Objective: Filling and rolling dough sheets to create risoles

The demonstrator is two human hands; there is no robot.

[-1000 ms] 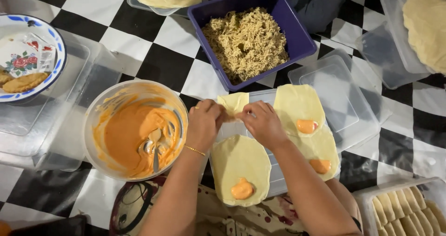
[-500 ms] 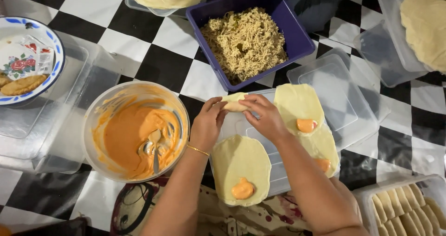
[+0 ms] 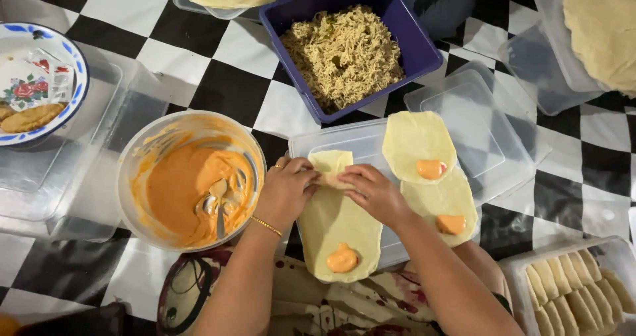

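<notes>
My left hand (image 3: 286, 189) and my right hand (image 3: 373, 192) meet over the far end of a pale yellow dough sheet (image 3: 338, 230), pinching and folding its top edge. That sheet carries an orange sauce dab (image 3: 343, 259) at its near end. Two more dough sheets lie to the right, one (image 3: 415, 141) farther and one (image 3: 442, 200) nearer, each with an orange dab. All three rest on a clear plastic lid (image 3: 361, 141). A bowl of orange sauce (image 3: 190, 180) with a spoon in it stands just left of my left hand.
A purple tub of cooked noodles (image 3: 344, 51) sits beyond the lid. Clear lids lie at right (image 3: 474, 127). A tray of rolled pieces (image 3: 576, 296) is at bottom right, stacked dough rounds (image 3: 603, 31) at top right, a patterned plate (image 3: 36, 88) at left.
My hands have shifted slightly nearer on the dough sheet, and the folded top edge has rolled further toward me. The other sheets have not moved.
</notes>
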